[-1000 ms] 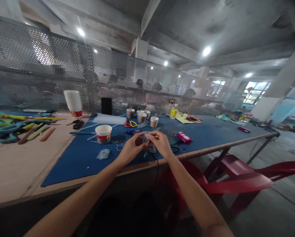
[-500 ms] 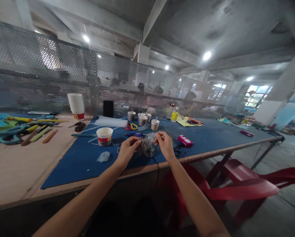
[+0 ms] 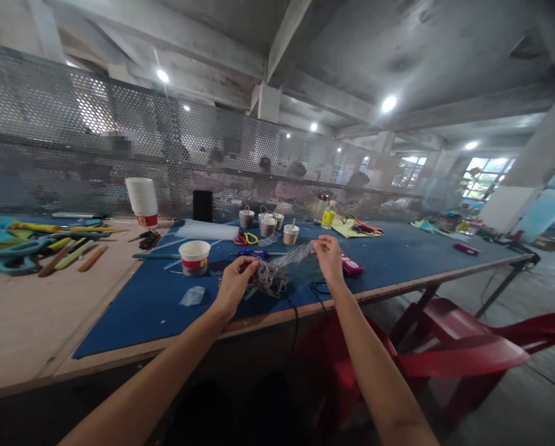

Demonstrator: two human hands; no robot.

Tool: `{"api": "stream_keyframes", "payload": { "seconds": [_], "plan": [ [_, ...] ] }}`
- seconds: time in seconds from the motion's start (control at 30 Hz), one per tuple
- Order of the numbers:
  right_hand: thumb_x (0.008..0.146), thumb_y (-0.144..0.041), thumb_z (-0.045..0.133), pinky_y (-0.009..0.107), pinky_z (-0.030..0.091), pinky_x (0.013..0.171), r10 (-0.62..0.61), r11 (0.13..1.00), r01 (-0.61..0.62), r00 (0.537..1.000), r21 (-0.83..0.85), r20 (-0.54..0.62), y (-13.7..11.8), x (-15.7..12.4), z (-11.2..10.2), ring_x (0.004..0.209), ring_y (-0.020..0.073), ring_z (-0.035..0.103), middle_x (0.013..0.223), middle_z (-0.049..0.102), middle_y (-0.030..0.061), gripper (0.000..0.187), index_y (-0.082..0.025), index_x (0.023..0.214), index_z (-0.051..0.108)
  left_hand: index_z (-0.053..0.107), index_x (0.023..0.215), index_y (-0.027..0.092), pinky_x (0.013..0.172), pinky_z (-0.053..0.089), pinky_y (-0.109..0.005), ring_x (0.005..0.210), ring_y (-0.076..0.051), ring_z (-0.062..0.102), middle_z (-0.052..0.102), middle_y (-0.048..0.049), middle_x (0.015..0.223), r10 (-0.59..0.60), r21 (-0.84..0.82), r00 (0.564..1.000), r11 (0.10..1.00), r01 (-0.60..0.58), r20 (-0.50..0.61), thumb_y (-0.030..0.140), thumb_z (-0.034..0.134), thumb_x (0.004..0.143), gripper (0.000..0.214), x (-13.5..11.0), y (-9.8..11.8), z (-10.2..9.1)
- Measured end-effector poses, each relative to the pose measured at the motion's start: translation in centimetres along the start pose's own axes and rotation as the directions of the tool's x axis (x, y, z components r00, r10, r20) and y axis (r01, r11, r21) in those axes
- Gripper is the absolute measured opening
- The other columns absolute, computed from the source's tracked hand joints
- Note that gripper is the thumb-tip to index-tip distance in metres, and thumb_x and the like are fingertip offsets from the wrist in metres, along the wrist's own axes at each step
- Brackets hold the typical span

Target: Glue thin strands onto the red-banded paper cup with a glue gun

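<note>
A tangled bundle of grey cord hangs just above the blue mat, pinched at its left side by my left hand. My right hand is closed on the end of a clear plastic bag, which stretches between the hands and partly covers the cord. Left of my hands stands a white paper cup with a red band and something grey inside. A crumpled piece of clear plastic lies in front of it. Behind the cord is a blue-handled tool, partly hidden.
Small cups, red-and-yellow scissors and a yellow bottle stand or lie farther back. A magenta box is right of my right hand. Stacked cups and tools are at left. Red chairs stand at right.
My right hand has moved right and slightly up, drawing the clear plastic bag out away from the cord. My left hand has shifted slightly left, still pinching the bundle.
</note>
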State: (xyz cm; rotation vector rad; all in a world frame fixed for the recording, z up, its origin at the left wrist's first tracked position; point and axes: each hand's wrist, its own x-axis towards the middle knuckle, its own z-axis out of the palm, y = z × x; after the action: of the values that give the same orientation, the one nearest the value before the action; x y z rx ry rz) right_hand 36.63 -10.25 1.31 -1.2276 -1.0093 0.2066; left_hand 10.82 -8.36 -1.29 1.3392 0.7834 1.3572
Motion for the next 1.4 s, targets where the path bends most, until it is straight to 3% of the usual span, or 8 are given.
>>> {"api": "stream_keyframes", "payload": {
  "seconds": [0.13,0.23,0.37,0.5,0.9,1.07,1.23,1.4],
  "plan": [
    [0.084,-0.029,0.063,0.039,0.051,0.094,-0.176,0.942,0.201,0.978,-0.27,0.113,0.4,-0.9,-0.5,0.097,0.0237,0.067,0.111,0.073,0.0117,0.015,-0.02,0.094,0.07,0.073,0.083,0.017,0.061,0.046,-0.029,0.065,-0.017,0.059,0.068,-0.0008,0.072,-0.01,-0.011,1.0,1.0,0.009,-0.019,0.057,0.085,0.067,0.044,0.1,0.0,0.1],
    [0.093,-0.035,0.058,0.035,0.052,0.089,-0.162,0.958,0.223,0.939,-0.18,0.303,-0.4,-3.1,0.6,0.094,0.0231,0.068,0.102,0.076,0.0082,0.021,-0.022,0.096,0.075,0.073,0.084,0.017,0.063,0.046,-0.028,0.067,-0.016,0.059,0.068,-0.0006,0.073,-0.035,-0.028,0.999,0.999,0.035,-0.002,0.056,0.085,0.068,0.044,0.1,-0.1,0.1],
    [0.089,-0.044,0.071,0.029,0.051,0.079,-0.146,0.971,0.228,0.816,-0.078,0.56,-1.8,-6.1,3.0,0.083,0.0186,0.069,0.105,0.078,0.0037,0.028,-0.024,0.108,0.075,0.074,0.088,0.017,0.066,0.048,-0.028,0.069,-0.017,0.061,0.07,-0.0016,0.077,-0.033,-0.027,0.998,0.999,0.035,0.056,0.055,0.084,0.071,0.044,0.0,0.0,0.1],
    [0.09,-0.04,0.068,0.03,0.051,0.077,-0.157,0.961,0.251,0.843,-0.118,0.514,-2.4,-6.8,4.3,0.078,0.0192,0.069,0.089,0.078,0.0024,0.019,-0.024,0.096,0.077,0.075,0.087,0.017,0.068,0.05,-0.029,0.071,-0.017,0.063,0.072,-0.0022,0.078,0.007,0.002,0.998,1.0,-0.007,0.065,0.056,0.083,0.073,0.043,-0.1,0.1,0.0],
    [0.083,-0.044,0.069,0.025,0.047,0.055,0.067,0.966,-0.159,0.914,0.202,0.4,-3.3,-5.0,3.2,0.053,0.0122,0.058,0.067,0.068,-0.0009,0.028,-0.019,0.095,0.072,0.075,0.091,0.016,0.077,0.053,-0.034,0.079,-0.021,0.069,0.077,-0.0054,0.084,0.058,0.045,0.998,0.997,-0.059,0.028,0.044,0.088,0.066,0.039,0.2,-0.4,0.2],
    [0.08,-0.046,0.072,0.025,0.044,0.052,0.097,0.958,-0.15,0.972,0.246,0.214,-3.4,-4.4,2.5,0.054,0.0122,0.055,0.067,0.065,-0.0021,0.028,-0.02,0.091,0.07,0.074,0.089,0.016,0.072,0.051,-0.032,0.074,-0.02,0.067,0.077,-0.0053,0.08,0.043,0.025,0.999,0.999,-0.044,0.009,0.044,0.088,0.067,0.038,0.2,-0.3,0.0],
    [0.079,-0.05,0.074,0.026,0.047,0.054,0.149,0.877,-0.228,0.966,0.423,0.21,-4.3,-3.5,1.0,0.06,0.0119,0.057,0.084,0.071,0.0009,0.031,-0.021,0.086,0.063,0.074,0.087,0.016,0.067,0.048,-0.03,0.07,-0.019,0.065,0.075,-0.0038,0.076,0.054,0.04,0.999,0.998,-0.053,-0.009,0.043,0.089,0.066,0.037,0.2,-0.3,-0.2],
    [0.07,-0.047,0.084,0.021,0.036,0.046,0.129,0.819,-0.192,0.98,0.541,0.152,-6.1,-2.7,-1.0,0.051,0.0066,0.042,0.064,0.05,-0.0077,0.036,-0.021,0.085,0.063,0.075,0.089,0.017,0.071,0.049,-0.031,0.074,-0.021,0.067,0.077,-0.0058,0.085,0.077,0.093,0.997,0.993,-0.075,-0.018,0.04,0.085,0.069,0.032,0.3,-0.6,-0.4]
  ]
}}
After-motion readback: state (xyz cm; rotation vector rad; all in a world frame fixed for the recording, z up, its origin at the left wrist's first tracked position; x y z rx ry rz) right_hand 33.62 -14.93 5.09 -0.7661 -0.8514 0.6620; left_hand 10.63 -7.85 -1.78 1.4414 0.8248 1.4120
